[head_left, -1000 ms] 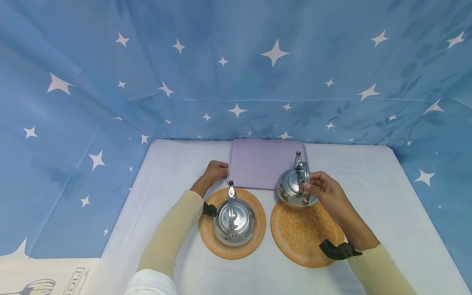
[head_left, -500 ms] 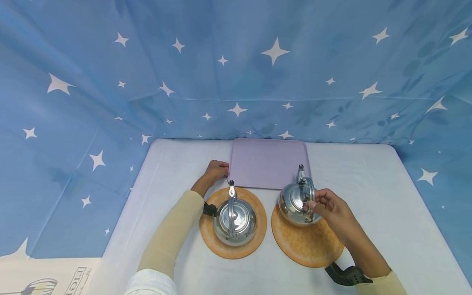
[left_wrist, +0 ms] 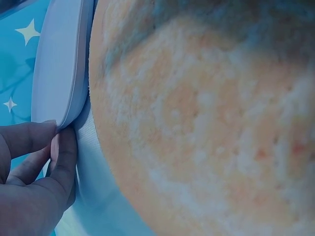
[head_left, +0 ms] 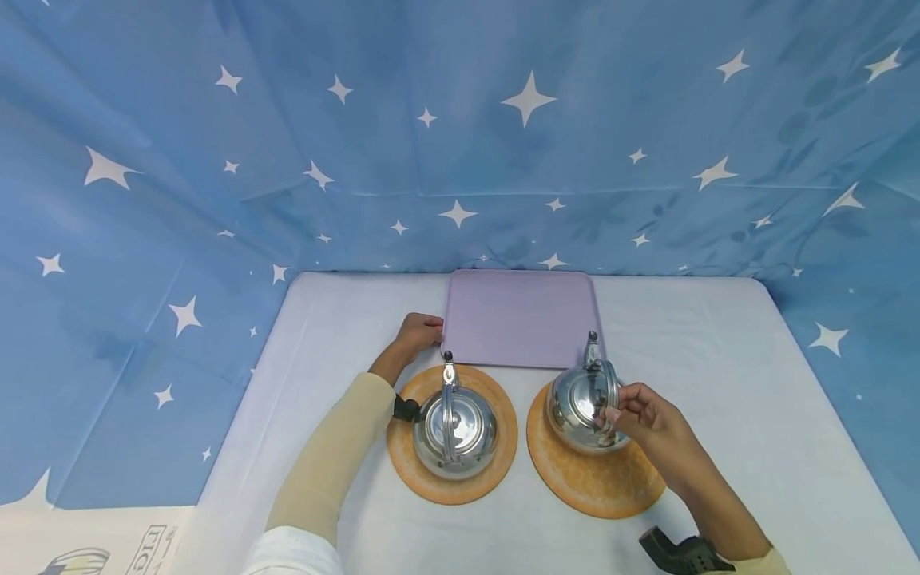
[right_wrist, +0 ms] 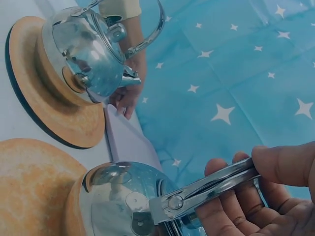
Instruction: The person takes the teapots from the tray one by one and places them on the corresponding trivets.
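Observation:
My right hand (head_left: pixel 650 419) grips the handle (right_wrist: pixel 211 189) of a shiny steel kettle (head_left: pixel 575 403), thumb on one side and fingers on the other. The kettle is over the back part of the right round orange mat (head_left: pixel 596 491), its spout pointing away from me. At the near left corner of a flat lilac tray (head_left: pixel 517 319), my left hand (head_left: pixel 419 334) pinches the rim between thumb and fingers, as the left wrist view shows. A second steel kettle (head_left: pixel 470 427) stands on the left round mat (head_left: pixel 402 475), handle upright.
A white cloth (head_left: pixel 726 367) covers the table under both mats and the tray. Behind it hangs a blue curtain (head_left: pixel 388 144) with white stars. Printed cream cloth (head_left: pixel 93 543) shows at the lower left. The left forearm passes close beside the left kettle.
My right hand has brought its kettle toward me, from the tray's near edge to over the right mat. The left hand keeps its hold on the tray; the other kettle has stayed put.

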Tool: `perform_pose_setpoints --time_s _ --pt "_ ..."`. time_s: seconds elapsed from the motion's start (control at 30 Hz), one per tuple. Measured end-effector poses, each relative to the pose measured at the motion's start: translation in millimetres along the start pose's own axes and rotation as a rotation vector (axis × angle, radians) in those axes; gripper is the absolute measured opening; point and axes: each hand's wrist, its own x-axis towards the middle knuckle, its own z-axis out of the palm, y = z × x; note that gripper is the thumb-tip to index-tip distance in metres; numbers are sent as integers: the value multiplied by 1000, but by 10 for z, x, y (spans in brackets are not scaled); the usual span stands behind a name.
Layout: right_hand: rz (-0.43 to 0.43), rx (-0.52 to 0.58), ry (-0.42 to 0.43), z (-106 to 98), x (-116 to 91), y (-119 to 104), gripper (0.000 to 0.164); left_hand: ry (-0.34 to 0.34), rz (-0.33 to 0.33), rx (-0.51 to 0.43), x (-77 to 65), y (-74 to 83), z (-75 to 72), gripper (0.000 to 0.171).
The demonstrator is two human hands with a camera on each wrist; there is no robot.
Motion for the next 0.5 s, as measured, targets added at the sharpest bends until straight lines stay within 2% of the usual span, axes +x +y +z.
perform_pose_setpoints --time_s 0.3,0.4,0.5 --pt "58 -38 -27 -55 -7 -14 33 9 8 11 -33 -18 -6 35" --pt "54 -91 -7 -131 9 -18 37 -25 49 99 -71 -37 -33 33" --pt "2 -136 37 -238 35 17 39 -71 145 277 -153 -54 -105 34"
